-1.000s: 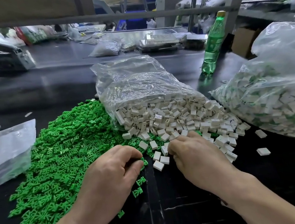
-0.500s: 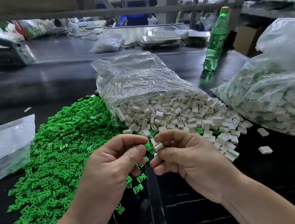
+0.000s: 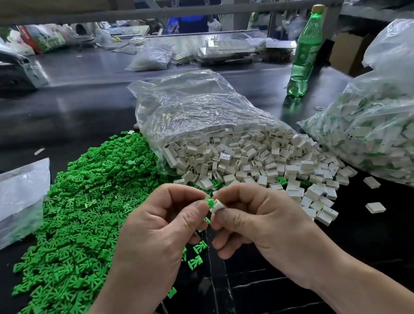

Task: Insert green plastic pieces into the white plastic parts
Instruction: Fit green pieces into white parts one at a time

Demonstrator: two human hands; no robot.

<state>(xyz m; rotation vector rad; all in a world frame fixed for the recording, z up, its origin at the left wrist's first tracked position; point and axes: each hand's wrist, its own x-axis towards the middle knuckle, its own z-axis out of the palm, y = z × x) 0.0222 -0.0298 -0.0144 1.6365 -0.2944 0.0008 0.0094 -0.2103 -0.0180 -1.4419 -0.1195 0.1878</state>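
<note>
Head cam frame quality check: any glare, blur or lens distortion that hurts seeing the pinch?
Head view: the pinch is sharp, with the green piece and white part readable between the left hand and right hand. Glare streaks the clear bag, and there is sheen on the far black table. The green bottle leans, likely from wide-angle bend near the edge.

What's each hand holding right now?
Left hand: pinching a small green plastic piece.
Right hand: pinching a small white plastic part.
</note>
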